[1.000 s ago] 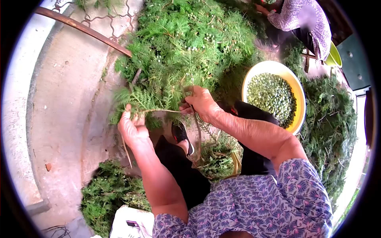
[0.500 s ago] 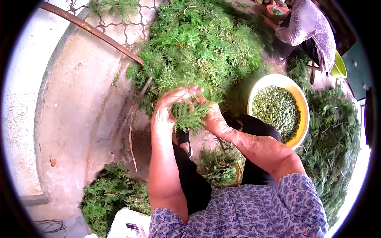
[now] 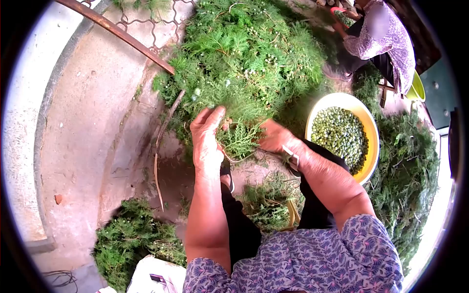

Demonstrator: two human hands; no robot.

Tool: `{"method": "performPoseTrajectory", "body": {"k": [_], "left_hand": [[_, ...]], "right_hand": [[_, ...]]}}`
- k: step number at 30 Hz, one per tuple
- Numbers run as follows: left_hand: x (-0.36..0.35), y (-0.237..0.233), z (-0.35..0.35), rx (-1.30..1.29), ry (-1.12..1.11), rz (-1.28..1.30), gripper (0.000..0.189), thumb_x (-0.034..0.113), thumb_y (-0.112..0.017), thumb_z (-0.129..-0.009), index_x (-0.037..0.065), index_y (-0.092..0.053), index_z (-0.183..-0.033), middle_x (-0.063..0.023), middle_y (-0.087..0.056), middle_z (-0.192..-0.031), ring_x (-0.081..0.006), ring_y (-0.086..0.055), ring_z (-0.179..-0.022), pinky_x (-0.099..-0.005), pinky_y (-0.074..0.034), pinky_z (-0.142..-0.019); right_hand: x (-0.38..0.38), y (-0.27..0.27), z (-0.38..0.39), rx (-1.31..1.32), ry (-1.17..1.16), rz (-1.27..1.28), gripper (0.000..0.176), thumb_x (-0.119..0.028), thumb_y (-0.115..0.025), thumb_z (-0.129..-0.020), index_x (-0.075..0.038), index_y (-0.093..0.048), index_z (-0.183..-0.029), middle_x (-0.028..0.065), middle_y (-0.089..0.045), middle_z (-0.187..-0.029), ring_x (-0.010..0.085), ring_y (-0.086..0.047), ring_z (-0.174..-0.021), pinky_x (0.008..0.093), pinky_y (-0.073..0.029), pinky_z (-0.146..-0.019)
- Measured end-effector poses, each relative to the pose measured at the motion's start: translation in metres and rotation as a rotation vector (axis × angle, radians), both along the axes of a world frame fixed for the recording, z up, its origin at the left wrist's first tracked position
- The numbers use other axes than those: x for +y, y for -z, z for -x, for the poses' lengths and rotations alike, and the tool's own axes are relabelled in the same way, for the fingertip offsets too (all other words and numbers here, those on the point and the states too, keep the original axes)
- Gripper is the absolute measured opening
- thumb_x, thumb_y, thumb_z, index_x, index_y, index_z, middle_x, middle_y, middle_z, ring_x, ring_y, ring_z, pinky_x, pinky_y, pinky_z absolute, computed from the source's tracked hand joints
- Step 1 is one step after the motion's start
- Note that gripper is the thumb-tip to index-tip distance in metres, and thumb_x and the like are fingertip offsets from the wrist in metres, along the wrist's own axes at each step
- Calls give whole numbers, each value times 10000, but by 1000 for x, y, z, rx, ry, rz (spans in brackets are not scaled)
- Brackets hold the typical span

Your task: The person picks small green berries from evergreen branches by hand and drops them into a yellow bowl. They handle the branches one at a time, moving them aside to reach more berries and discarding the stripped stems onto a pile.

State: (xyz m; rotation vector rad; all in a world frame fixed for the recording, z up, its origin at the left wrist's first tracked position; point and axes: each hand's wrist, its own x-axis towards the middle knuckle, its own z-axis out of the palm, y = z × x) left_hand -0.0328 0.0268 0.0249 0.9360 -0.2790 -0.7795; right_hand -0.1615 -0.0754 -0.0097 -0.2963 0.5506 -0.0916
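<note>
My left hand (image 3: 207, 136) is closed on a leafy evergreen sprig (image 3: 239, 140), whose thin stem curves out below the palm. To its right is my right hand (image 3: 275, 136), smeared by motion, with its fingertips lost among the foliage. Whether it grips anything cannot be made out. Just beyond both hands rises a large heap of cut evergreen branches (image 3: 244, 58) dotted with small pale green cones. By my right knee stands a yellow basin (image 3: 373, 141) holding many small green cones (image 3: 340, 134).
Another person (image 3: 378, 44) sits at the upper right near a red-rimmed container (image 3: 337, 10) and a yellow-green tub (image 3: 416, 89). More branches lie at right (image 3: 405, 161) and lower left (image 3: 132, 239). A wooden pole (image 3: 117, 34) slants in from the upper left.
My hands have moved apart, the right one shifting right and slightly down. The sprig, earlier bunched between both hands, now spreads out from the left hand.
</note>
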Motion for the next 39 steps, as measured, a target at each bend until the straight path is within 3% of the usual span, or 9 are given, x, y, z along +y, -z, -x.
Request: {"method": "performPoseTrajectory", "body": {"k": [3,6,13,18,21,27,29,33,39], "left_hand": [[5,-4,1,-44,-1,-8,54,49,-630,-773,22,-583,-781,-56,-591,-731,-149,-534,-566,-280,-467,-545],[8,-9,6,-38,-13,-119,77,46,-636,-763,36,-574,-808,-35,-600,-765,-142,-546,-599,-272,-474,-572],[14,-18,9,139,-21,-303,306,104,-713,-702,-2,-606,-968,-80,-609,-956,-154,-554,-885,-262,-430,-792],[12,-19,15,89,66,-294,340,136,-712,-699,-13,-606,-985,-88,-612,-985,-155,-559,-905,-257,-419,-824],[13,-27,21,75,5,-446,236,40,-644,-743,39,-555,-962,-74,-616,-885,-162,-581,-844,-282,-468,-737],[18,-21,19,93,98,-395,220,114,-694,-719,52,-598,-907,-35,-626,-834,-126,-579,-750,-249,-448,-658],[22,-15,13,56,253,-475,396,290,-661,-763,1,-606,-1028,-72,-604,-1034,-150,-524,-993,-274,-374,-893],[17,-20,16,47,207,-476,379,208,-695,-736,-6,-593,-1033,-68,-604,-994,-161,-533,-968,-283,-388,-884],[10,-20,23,-25,-9,-349,155,102,-669,-747,46,-623,-885,-32,-624,-803,-98,-586,-707,-244,-491,-559]], "right_hand": [[-40,-42,-4,456,-291,1533,290,-69,-550,-828,-16,-532,-1112,120,-611,-1000,197,-584,-921,260,-463,-855],[-50,-46,-7,112,152,1329,208,-119,-514,-876,-32,-591,-1048,52,-634,-881,113,-576,-798,254,-466,-755],[-20,-58,-19,-137,-90,1243,256,-192,-612,-822,7,-609,-983,10,-613,-826,68,-528,-756,220,-434,-704],[-17,-45,-20,-77,17,1191,120,-15,-613,-785,3,-601,-904,3,-613,-825,55,-529,-760,203,-432,-703],[-28,-44,-21,165,391,1055,85,20,-589,-772,-26,-586,-843,26,-603,-774,93,-556,-723,220,-455,-640],[-40,-49,-17,-216,73,600,217,-193,-623,-808,-59,-603,-977,10,-604,-832,83,-555,-708,203,-421,-537],[-33,-58,-15,-123,-47,636,261,-267,-664,-770,-61,-632,-926,-9,-600,-794,60,-511,-653,196,-390,-524],[-24,-62,-18,95,-63,797,235,-292,-696,-740,-108,-651,-880,-43,-590,-745,30,-470,-614,190,-365,-533],[-33,-47,-23,272,434,1468,61,-76,-602,-802,-21,-616,-824,72,-603,-735,143,-561,-660,254,-452,-589]]}}
